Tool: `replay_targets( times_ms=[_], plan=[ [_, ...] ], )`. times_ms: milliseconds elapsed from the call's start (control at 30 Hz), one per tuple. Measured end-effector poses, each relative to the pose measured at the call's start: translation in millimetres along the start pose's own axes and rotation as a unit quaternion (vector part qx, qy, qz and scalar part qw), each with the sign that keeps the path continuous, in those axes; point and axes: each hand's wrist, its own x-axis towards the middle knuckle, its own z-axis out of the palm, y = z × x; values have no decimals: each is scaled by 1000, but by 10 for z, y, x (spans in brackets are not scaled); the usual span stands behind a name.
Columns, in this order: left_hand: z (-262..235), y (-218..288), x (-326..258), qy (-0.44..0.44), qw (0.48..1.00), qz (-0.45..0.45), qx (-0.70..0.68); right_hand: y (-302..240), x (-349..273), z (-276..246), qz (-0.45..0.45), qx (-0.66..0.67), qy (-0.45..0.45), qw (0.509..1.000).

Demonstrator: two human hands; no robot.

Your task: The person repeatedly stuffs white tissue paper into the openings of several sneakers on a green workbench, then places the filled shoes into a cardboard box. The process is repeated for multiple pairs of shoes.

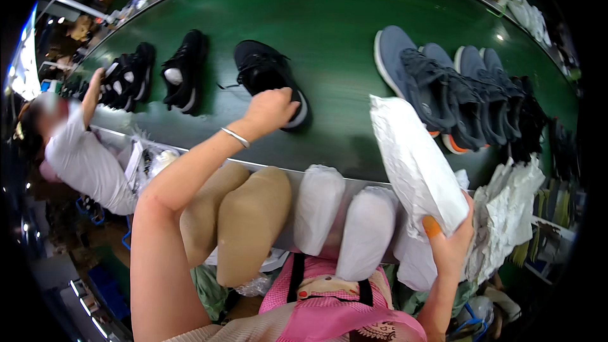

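My left hand [272,112] is closed on the heel end of a black lace-up sneaker [256,57], which lies on the green table with its toe pointing away from me. The shoe's opening faces up and its laces hang loose at the side. My right hand [453,234], with an orange covering on the thumb, grips one end of a long, crinkled white paper bundle [415,158]. The bundle's far end reaches over the table edge toward several grey sneakers [418,66]. What is inside the paper is hidden.
Further black sneakers [187,69] stand to the left on the green table [335,0]. Along its near edge are tan padded forms [253,228] and white-wrapped forms [367,228]. Crumpled white paper [506,209] hangs at right. A co-worker in a white shirt [95,158] reaches over at left.
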Motion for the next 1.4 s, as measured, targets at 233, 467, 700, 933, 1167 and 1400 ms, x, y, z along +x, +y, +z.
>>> replay_targets(
  times_ms=[233,467,700,933,1167,1400],
  plan=[
    [231,923,75,-101,988,54,-101,78,264,17,15,133,-75,988],
    [-11,547,144,126,991,28,29,-94,539,271,98,240,-214,942],
    [116,223,358,155,980,30,-117,-185,927,769,184,260,-339,885],
    [-49,-94,544,-2,937,-52,-345,-633,1177,804,144,127,-351,916],
    [-94,-5,583,69,969,32,-233,-1089,1292,928,-56,-348,-226,908],
    [-111,249,589,64,984,44,-163,-1175,1072,1301,-203,-456,-83,863]
  ],
)
